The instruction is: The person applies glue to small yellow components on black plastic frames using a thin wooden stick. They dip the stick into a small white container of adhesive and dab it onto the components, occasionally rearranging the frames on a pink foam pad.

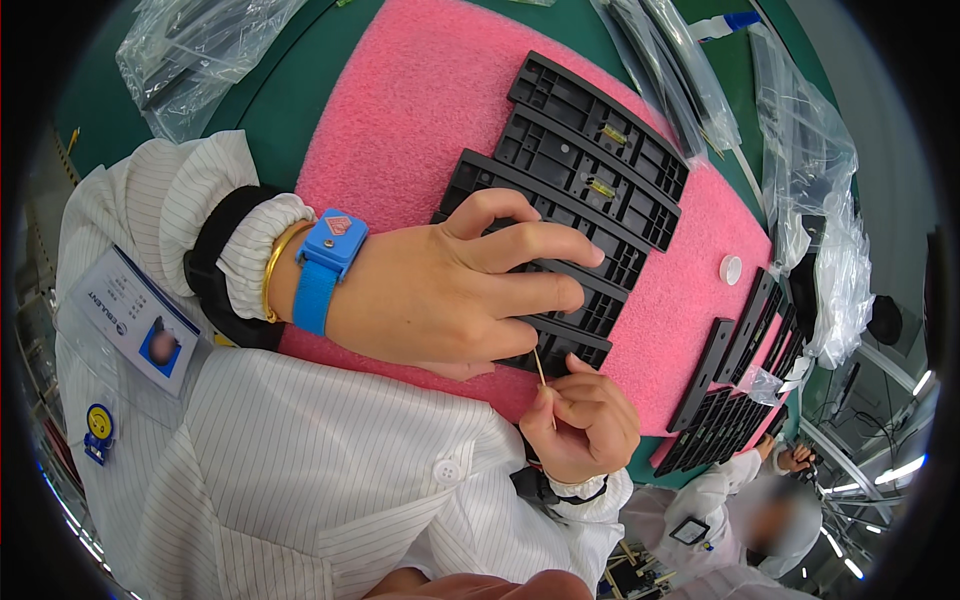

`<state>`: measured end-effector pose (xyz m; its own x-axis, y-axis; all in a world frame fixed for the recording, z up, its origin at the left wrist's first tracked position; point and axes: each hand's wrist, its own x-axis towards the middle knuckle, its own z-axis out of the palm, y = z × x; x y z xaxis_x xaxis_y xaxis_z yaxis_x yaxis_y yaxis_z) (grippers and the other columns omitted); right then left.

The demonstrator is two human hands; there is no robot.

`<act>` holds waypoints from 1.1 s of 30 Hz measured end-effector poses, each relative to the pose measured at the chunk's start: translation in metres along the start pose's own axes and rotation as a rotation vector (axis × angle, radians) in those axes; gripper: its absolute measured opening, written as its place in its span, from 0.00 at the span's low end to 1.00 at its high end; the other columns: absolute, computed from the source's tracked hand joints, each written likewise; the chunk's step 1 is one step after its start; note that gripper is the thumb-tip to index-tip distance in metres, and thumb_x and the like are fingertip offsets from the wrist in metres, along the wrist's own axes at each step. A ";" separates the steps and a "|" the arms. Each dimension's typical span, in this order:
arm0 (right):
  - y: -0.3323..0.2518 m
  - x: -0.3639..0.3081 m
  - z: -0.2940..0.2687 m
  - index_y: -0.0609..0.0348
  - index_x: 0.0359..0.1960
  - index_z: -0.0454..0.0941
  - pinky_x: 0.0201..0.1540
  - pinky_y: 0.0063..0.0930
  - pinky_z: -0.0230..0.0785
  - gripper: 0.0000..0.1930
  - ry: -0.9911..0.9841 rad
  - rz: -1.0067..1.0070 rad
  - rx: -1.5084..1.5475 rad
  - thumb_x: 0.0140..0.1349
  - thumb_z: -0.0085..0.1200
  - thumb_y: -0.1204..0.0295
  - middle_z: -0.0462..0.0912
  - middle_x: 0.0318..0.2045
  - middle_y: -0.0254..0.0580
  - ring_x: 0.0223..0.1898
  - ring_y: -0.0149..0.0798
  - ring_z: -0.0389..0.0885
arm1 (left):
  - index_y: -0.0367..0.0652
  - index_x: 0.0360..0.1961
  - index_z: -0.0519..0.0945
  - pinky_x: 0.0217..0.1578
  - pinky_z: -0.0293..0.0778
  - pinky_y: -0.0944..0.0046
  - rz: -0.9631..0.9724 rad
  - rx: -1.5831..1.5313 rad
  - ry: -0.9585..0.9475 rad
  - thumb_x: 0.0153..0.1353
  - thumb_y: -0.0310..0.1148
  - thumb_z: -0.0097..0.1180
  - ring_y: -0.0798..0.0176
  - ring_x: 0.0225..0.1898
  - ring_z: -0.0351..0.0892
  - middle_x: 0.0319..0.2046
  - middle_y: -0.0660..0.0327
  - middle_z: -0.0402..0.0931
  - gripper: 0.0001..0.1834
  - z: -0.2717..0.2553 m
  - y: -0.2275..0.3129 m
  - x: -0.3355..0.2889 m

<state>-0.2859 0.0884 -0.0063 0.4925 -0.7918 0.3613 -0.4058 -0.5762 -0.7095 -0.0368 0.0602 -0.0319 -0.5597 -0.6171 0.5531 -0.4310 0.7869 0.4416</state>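
Note:
My left hand (440,285), with a blue wrist strap (322,265) and a gold bracelet (272,270) at its wrist, spreads its fingers over a row of black ribbed plastic parts (560,140). These parts lie side by side on a pink foam mat (390,110). Two small yellowish clear vials (601,187) sit in the farther parts. Nearer to my body, my right hand (590,425) pinches a thin wooden stick (541,370). Its upper end is beside a left fingertip and the nearest part; whether it touches either cannot be told. My left hand hides some of the parts.
A small round white cap (730,269) rests on the mat's right side. More black parts (725,425) lie farther right, near a co-worker (740,510). Clear plastic bags (810,180) and a blue-capped tube (723,26) are along the green table's (270,110) far side.

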 end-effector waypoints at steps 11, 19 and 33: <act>-0.001 0.001 -0.001 0.60 0.24 0.75 0.46 0.42 0.87 0.14 -0.010 0.004 0.002 0.49 0.72 0.84 0.84 0.21 0.41 0.26 0.40 0.87 | 0.53 0.24 0.84 0.60 0.63 0.43 -0.012 0.025 -0.034 0.42 0.38 0.71 0.52 0.68 0.68 0.53 0.67 0.78 0.08 -0.002 0.002 0.000; -0.001 0.001 -0.001 0.59 0.24 0.75 0.46 0.43 0.87 0.14 -0.011 0.003 0.007 0.50 0.73 0.83 0.84 0.21 0.41 0.26 0.40 0.87 | 0.53 0.25 0.84 0.60 0.63 0.43 -0.008 0.018 -0.055 0.41 0.38 0.71 0.52 0.69 0.67 0.54 0.67 0.77 0.09 -0.003 0.001 0.000; -0.001 0.000 0.000 0.59 0.24 0.76 0.46 0.42 0.88 0.14 -0.008 0.007 -0.001 0.50 0.73 0.83 0.84 0.21 0.40 0.26 0.40 0.87 | 0.53 0.24 0.84 0.60 0.64 0.44 -0.002 0.023 -0.021 0.41 0.37 0.72 0.52 0.68 0.68 0.52 0.67 0.78 0.09 -0.001 0.001 0.000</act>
<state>-0.2854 0.0885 -0.0052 0.4956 -0.7944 0.3512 -0.4104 -0.5706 -0.7114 -0.0364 0.0606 -0.0309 -0.5737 -0.6183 0.5373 -0.4480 0.7859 0.4261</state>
